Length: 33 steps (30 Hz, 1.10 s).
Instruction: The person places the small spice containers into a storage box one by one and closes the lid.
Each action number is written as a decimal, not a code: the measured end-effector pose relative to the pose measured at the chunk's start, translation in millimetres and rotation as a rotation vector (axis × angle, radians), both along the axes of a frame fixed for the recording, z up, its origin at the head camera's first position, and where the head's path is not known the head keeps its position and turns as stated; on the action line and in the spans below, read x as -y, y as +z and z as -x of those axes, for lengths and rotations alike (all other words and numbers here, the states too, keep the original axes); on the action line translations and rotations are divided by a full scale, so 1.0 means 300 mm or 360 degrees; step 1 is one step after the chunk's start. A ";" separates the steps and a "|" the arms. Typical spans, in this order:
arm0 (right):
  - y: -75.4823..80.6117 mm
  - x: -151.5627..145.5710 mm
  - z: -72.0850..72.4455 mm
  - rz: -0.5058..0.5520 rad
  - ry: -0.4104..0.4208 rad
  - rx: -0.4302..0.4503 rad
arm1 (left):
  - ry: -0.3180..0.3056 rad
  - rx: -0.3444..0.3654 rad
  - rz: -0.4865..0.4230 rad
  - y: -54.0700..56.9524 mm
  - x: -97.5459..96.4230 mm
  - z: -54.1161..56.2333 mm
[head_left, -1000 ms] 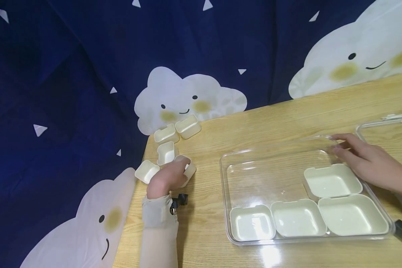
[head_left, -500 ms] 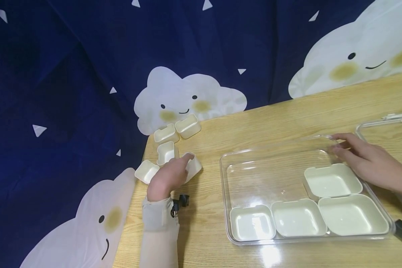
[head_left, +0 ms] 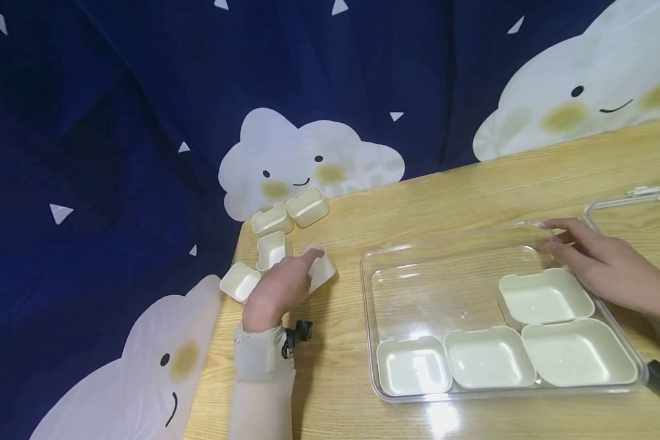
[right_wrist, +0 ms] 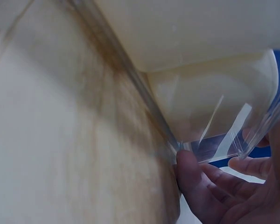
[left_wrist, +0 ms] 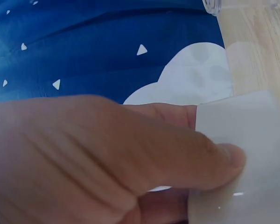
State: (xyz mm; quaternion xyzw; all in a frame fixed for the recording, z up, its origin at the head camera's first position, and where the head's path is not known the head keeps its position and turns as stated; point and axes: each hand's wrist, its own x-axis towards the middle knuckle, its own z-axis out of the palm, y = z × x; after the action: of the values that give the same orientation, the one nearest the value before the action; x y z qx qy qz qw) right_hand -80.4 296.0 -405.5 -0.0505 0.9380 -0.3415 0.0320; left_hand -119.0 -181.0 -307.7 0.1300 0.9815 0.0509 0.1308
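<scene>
My left hand [head_left: 279, 286] pinches a small cream plastic bin [head_left: 323, 272] at the left of the table. In the left wrist view the thumb lies flat along the bin's smooth outer side [left_wrist: 256, 126], with other fingers behind it. The bin is tilted. At the far right corner of a clear plastic box [head_left: 429, 293], my right hand [head_left: 605, 264] grips the wall. The right wrist view shows its thumb and fingers [right_wrist: 187, 170] at the clear edge. Several cream bins sit inside the box along its front and right side, including a rear one [head_left: 547, 296].
Several loose cream bins, among them a far one [head_left: 308, 208] and a near-left one [head_left: 241, 281], stand around my left hand near the table's left edge. A clear lid-like frame [head_left: 638, 198] lies at the right. A blue cloud-print curtain [head_left: 143, 91] hangs behind the table [head_left: 341, 366].
The bin in my left hand has tipped over and shifted slightly right, away from the other loose bins. My right hand stays at the box corner.
</scene>
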 end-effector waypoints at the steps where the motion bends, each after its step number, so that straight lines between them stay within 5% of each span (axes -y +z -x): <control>1: 0.000 0.000 0.000 0.0000 0.0000 0.0000 | -0.0007 -0.0011 0.0003 0.002 -0.003 -0.001; 11: 0.006 0.001 0.000 -0.0009 -0.0002 0.0056 | -0.0051 -0.0119 -0.0010 0.027 -0.028 -0.027; 33: 0.006 0.002 0.000 0.0004 -0.0004 0.0050 | -0.0345 -0.0456 -0.0115 0.022 -0.077 -0.047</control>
State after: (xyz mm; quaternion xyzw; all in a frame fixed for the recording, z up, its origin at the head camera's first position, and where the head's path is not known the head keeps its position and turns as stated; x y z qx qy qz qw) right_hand -80.4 295.4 -403.8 -0.0439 0.9370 -0.3434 0.0461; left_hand -105.0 -157.9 -301.3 0.2455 0.9679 0.0526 -0.0105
